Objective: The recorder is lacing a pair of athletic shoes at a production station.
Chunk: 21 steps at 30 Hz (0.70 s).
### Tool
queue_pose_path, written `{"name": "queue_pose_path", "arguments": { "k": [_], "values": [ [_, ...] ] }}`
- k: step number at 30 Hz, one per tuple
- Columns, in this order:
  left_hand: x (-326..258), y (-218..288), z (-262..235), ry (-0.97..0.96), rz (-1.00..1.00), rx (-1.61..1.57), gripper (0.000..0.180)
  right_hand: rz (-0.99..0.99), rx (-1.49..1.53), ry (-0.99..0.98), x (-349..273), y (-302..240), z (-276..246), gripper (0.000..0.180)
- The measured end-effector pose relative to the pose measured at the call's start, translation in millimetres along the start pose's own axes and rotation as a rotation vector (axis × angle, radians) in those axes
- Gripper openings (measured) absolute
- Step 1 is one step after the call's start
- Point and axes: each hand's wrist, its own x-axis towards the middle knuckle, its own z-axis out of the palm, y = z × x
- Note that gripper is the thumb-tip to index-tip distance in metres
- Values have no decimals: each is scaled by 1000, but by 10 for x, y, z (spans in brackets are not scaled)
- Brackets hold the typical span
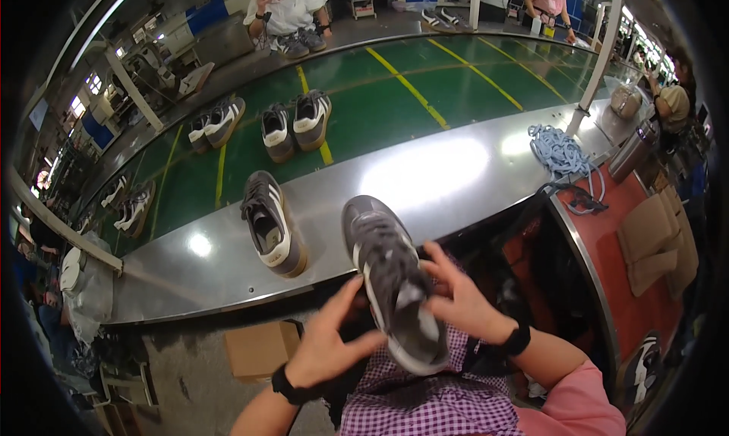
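A dark grey sneaker [391, 277] with white side stripes and dark laces is in front of me. Its toe is over the metal ledge and its heel points at my body. My right hand [465, 303] grips its right side, with the thumb by the collar and laces. On the other side, my left hand [330, 345] is open, thumb and fingers apart, close against the shoe; whether it touches is hard to tell. A matching sneaker [272, 227] stands on the ledge to the left, toe away from me.
Behind the metal ledge [334, 185] runs a green conveyor [395, 87] with yellow lines, carrying pairs of sneakers [296, 125]. Light blue laces [562, 151] lie heaped at right, near a steel flask [634, 151]. A cardboard box [262, 350] sits below. Another person [292, 11] stands across the belt.
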Motion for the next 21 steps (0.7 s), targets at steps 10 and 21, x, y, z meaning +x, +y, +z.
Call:
{"name": "queue_pose_path", "arguments": {
  "k": [10, 21],
  "values": [
    [790, -584, -1073, 395, -180, 1061, 69, -181, -613, 381, 1377, 122, -703, 59],
    [1380, -163, -182, -31, 151, 859, 79, -444, -757, 448, 1796, 571, -1384, 41]
  ]
}}
